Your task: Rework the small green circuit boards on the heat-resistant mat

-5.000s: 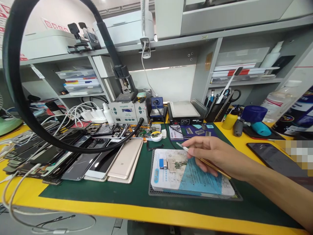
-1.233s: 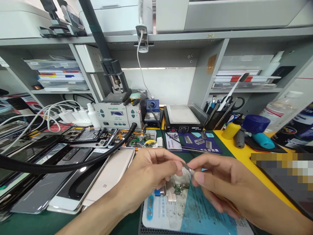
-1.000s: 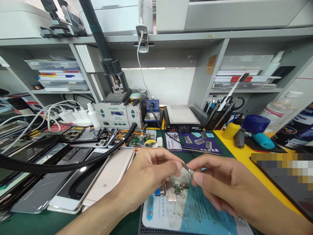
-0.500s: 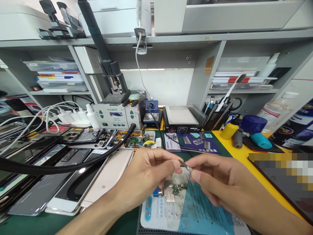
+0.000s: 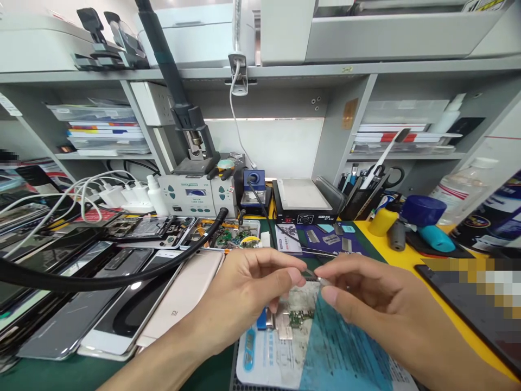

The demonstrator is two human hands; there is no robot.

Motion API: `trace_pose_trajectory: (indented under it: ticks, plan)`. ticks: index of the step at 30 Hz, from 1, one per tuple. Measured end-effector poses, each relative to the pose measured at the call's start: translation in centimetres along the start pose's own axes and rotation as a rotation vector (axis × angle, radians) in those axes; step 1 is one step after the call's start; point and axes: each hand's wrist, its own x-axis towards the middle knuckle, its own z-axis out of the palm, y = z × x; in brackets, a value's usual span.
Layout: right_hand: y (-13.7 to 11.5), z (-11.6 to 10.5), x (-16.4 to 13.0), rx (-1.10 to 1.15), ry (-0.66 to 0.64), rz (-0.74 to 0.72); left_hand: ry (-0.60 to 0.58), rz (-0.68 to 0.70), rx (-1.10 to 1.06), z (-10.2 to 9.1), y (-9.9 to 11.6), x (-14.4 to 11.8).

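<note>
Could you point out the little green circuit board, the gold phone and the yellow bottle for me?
green circuit board [image 5: 300, 317], head view, on its visible middle just below the hands.
gold phone [image 5: 184, 297], head view, on the middle of its back panel.
yellow bottle [image 5: 381, 221], head view, on its rounded body.

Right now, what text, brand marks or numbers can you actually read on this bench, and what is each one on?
"mi" logo: on the back of the gold smartphone lying left of the left hand.
Grey soldering station's front panel: lettering too small to read.
White and blue printed work mat under both hands: print blurred.
Purple sheet of small metal pieces: white characters unreadable.
Black hot plate's label: too small.
</note>
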Motion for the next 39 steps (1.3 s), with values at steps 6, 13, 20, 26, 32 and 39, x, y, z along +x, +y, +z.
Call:
trace_pose_trajectory:
  ticks: [6,13,20,26,32,39]
  plan:
    - [0.78,0.43,-0.32,-0.131,0.104,-0.232,-0.014,0.065,0.039,-0.06,-0.39,-0.16]
    - [0.41,0.58,-0.35,-0.128,0.148,-0.3,-0.023,0.13,0.078,-0.05,-0.79,-0.16]
    - [0.45,0.62,-0.41,-0.119,0.117,-0.315,-0.05,0.125,0.04,-0.07,-0.91,-0.15]
    - [0.58,0.59,-0.59,-0.12,0.094,-0.322,-0.055,0.121,0.051,-0.12,-0.91,-0.34]
    - [0.51,0.63,-0.59,-0.129,0.096,-0.332,-0.082,0.143,0.087,-0.17,-0.77,-0.31]
    - [0.27,0.62,-0.61,-0.115,0.09,-0.299,-0.09,0.125,0.076,-0.15,-0.62,-0.47]
